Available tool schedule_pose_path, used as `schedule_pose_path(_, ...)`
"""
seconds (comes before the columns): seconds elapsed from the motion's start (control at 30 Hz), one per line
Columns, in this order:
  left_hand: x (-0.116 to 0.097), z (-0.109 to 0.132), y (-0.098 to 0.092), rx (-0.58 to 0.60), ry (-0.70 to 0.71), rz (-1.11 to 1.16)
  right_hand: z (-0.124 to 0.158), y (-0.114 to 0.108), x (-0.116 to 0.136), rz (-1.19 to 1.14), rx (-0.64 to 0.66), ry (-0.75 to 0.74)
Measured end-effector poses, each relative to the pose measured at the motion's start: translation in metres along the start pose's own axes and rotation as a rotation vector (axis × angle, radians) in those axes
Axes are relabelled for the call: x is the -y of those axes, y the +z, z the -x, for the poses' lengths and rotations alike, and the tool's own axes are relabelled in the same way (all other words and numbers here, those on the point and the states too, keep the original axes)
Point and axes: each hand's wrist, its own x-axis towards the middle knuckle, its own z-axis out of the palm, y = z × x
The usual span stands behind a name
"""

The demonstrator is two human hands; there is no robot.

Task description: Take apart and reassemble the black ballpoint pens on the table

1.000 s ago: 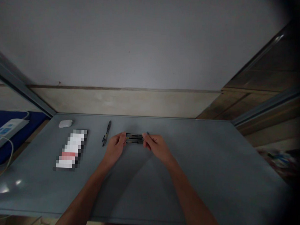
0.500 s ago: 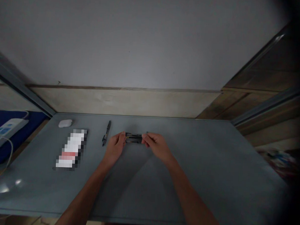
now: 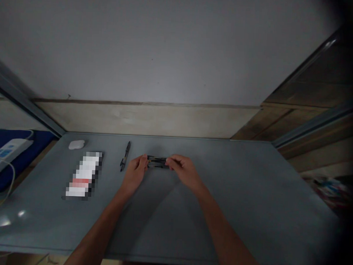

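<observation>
Between my two hands, a small group of dark, slender pens [image 3: 156, 161] lies crosswise over the table. My left hand [image 3: 135, 171] is closed on their left ends, thumb on top. The right ends are pinched by my right hand [image 3: 185, 170], with thumb and fingers together. The fingers hide both ends of the pens, and their exact number is hard to make out. Another black pen [image 3: 125, 156] rests on the table just left of my left hand, slanted, with nothing touching it.
The grey table [image 3: 249, 200] runs up to the wall [image 3: 153, 120]. On its left side lie a phone [image 3: 84, 175] with a blurred-out screen and a white earbud case [image 3: 77, 144]. A white power strip [image 3: 7, 155] with a cable sits beyond the left edge.
My right thumb and fingers have shifted very slightly left along the pens. The left hand and the things on the table stay as they were.
</observation>
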Motion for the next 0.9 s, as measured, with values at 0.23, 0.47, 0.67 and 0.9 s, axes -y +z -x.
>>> schedule_pose_path(0.23, -0.0013, 0.0002, 0.0001, 0.009, -0.004, -0.001, 0.0000, -0.0005, -0.0052, 0.032, -0.007, 0.035)
schedule_pose_path(0.47, 0.0014, 0.0001, -0.0014, 0.013, 0.013, -0.039, -0.0015, -0.0004, -0.0052, -0.037, 0.005, -0.033)
schedule_pose_path(0.67, 0.0019, -0.0007, -0.0012, 0.030, 0.019, -0.044, 0.0001, -0.0010, -0.0073, 0.024, 0.039, 0.044)
schedule_pose_path(0.9, 0.0000, -0.0001, -0.0011, 0.028, 0.007, -0.053, -0.0011, -0.0005, -0.0054, -0.023, 0.001, -0.037)
